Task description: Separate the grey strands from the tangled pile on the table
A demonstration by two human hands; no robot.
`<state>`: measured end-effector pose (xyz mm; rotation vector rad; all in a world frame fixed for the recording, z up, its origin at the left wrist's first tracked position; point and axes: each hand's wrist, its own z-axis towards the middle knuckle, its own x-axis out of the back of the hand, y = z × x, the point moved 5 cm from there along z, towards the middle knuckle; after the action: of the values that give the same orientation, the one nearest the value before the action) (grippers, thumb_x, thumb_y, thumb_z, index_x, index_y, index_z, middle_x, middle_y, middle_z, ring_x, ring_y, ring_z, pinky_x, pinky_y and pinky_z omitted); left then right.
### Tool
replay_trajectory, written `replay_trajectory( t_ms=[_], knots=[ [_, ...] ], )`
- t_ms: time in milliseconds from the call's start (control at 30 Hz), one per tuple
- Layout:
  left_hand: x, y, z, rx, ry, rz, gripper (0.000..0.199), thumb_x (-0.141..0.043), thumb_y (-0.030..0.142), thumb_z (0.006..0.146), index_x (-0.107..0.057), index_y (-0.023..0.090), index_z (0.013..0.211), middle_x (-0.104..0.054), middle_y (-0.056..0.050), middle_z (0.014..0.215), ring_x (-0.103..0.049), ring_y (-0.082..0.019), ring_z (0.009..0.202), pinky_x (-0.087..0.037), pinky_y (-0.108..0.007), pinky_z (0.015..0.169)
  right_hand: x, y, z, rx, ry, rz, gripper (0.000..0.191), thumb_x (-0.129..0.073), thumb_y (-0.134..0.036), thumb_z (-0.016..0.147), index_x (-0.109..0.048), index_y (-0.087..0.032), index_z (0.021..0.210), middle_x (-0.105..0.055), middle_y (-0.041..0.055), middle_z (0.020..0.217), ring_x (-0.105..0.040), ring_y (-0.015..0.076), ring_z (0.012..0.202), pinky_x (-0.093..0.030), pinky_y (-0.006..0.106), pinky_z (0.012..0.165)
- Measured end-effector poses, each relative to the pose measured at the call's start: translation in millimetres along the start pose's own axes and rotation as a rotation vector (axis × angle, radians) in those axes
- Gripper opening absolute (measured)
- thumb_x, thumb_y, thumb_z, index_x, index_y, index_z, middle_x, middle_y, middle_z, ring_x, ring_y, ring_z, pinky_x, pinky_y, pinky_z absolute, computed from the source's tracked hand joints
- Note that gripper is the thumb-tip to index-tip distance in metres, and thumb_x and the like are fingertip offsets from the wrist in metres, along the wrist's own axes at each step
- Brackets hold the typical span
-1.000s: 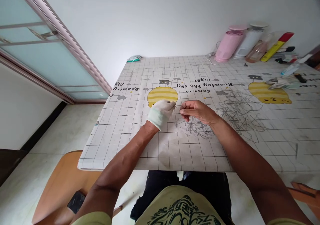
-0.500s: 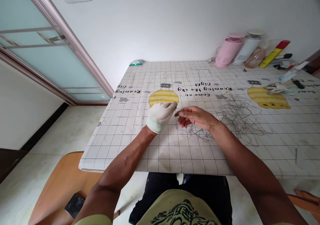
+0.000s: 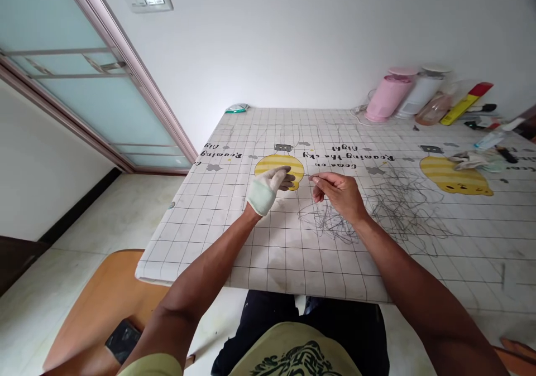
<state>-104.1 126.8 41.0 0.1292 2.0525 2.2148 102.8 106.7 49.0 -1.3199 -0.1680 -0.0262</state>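
My left hand [image 3: 270, 188], in a whitish work glove, is over the yellow balloon print on the table cover; its fingers are bent, and whether they hold anything is too small to tell. Just to its right, a small gap away, my bare right hand [image 3: 337, 192] pinches with thumb and forefinger; something thin may be at the tips, too fine to make out. A loose tangle of thin dark strands [image 3: 402, 206] lies beside and below my right hand on the checked table cover [image 3: 276, 253].
At the back right stand a pink cylinder [image 3: 389, 94], a white cylinder [image 3: 421, 92], a bottle [image 3: 433, 108] and a yellow-red box [image 3: 464, 105]. A crumpled glove [image 3: 477, 160] lies at the right. A green-white packet [image 3: 237, 109] sits at the back left corner. A dark phone-like object [image 3: 123, 340] rests on the wooden chair [image 3: 92, 303].
My hands have moved apart; my right hand has shifted right and turned more upright. My left fingers have spread slightly. The camera view has shifted a little.
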Motion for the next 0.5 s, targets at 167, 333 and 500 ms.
replay_trajectory(
  t_ms=[167, 333, 500],
  knots=[
    [-9.3, -5.2, 0.6, 0.161, 0.064, 0.047, 0.035, -0.066, 0.029, 0.096, -0.075, 0.014, 0.127, -0.083, -0.008, 0.104, -0.079, -0.017, 0.093, -0.062, -0.027, 0.088, -5.9, 1.2, -2.0, 0.024, 0.017, -0.043, 0.030, -0.074, -0.046, 0.098, -0.082, -0.018, 0.104, -0.073, 0.0031, 0.070, -0.068, 0.0168, 0.057, -0.055, 0.031, 0.056],
    [-9.6, -19.4, 7.3, 0.144, 0.101, 0.204, 0.028, -0.055, 0.027, 0.101, -0.079, 0.022, 0.115, -0.080, -0.002, 0.090, -0.076, -0.014, 0.086, -0.060, -0.023, 0.081, -11.1, 4.8, -3.9, 0.015, -0.008, -0.054, 0.032, -0.073, -0.048, 0.098, -0.083, -0.019, 0.104, -0.072, 0.0025, 0.069, -0.067, 0.0162, 0.056, -0.055, 0.031, 0.055],
    [-0.8, -15.6, 5.8, -0.026, 0.033, 0.504, 0.025, -0.062, 0.019, 0.096, -0.080, 0.025, 0.112, -0.079, 0.000, 0.089, -0.073, -0.013, 0.085, -0.056, -0.023, 0.085, -3.9, 3.9, -2.8, -0.019, -0.037, -0.127, 0.034, -0.073, -0.051, 0.097, -0.084, -0.020, 0.105, -0.068, 0.0009, 0.065, -0.060, 0.0142, 0.052, -0.053, 0.029, 0.050]
  ],
)
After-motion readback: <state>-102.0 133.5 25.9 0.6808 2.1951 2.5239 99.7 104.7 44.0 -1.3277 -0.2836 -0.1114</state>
